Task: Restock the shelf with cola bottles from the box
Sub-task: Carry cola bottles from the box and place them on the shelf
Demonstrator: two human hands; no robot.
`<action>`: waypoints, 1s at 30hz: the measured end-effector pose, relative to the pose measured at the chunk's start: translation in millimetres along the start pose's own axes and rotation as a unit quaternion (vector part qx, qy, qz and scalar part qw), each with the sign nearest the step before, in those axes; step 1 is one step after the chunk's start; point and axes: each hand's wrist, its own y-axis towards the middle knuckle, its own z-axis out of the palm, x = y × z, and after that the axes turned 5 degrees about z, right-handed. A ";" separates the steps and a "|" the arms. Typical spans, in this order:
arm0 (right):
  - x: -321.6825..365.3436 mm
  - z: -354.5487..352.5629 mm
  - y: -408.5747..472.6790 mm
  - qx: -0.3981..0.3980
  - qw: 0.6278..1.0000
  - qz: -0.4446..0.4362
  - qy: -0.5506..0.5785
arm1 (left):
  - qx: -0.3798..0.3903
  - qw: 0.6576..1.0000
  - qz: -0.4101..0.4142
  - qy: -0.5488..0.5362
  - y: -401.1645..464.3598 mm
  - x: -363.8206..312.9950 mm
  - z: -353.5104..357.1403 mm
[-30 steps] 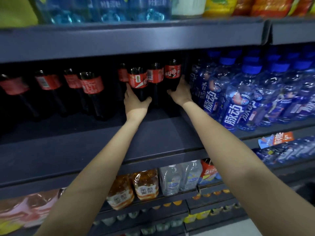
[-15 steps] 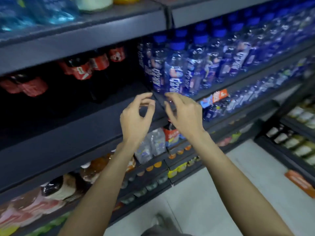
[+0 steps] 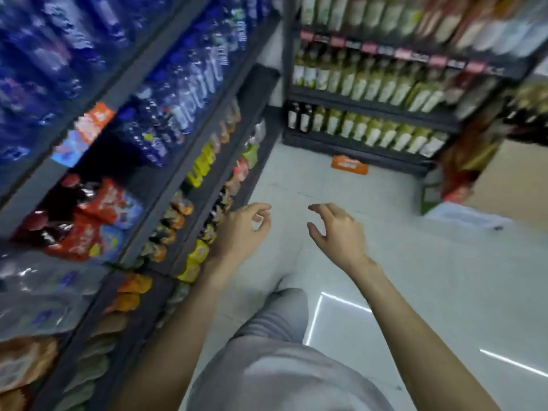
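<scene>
Both hands are empty. The left hand (image 3: 241, 229) and right hand (image 3: 336, 232) hover over the floor (image 3: 415, 277), fingers apart and curled, likely pre-shaped for gripping. Cola bottles and box: not identifiable. The shelf (image 3: 166, 185) runs from 9 to 12 o'clock.

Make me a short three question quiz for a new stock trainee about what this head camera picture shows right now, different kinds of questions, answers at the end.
1. True or false: the left hand is holding a cola bottle.
2. Multiple choice: what lies directly below the right hand? A) a shelf board B) the pale floor C) an open box
3. Fill in: the orange tag lies on the floor at the foot of the ____ shelving.

Key
1. False; both hands are empty, fingers loosely curled.
2. B
3. far, the unit holding pale green bottles.
</scene>
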 end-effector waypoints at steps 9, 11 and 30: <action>-227.0 -47.8 18.1 0.111 0.932 0.339 0.060 | 0.322 0.943 -0.074 -0.026 134.0 -76.5 209.1; -279.0 -63.7 25.9 0.111 0.917 0.380 0.059 | 0.313 0.945 -0.075 -0.051 160.6 -112.7 248.7; -706.4 -231.9 184.6 -0.074 0.849 0.486 0.192 | 0.314 0.944 0.023 -0.092 384.7 -419.9 584.6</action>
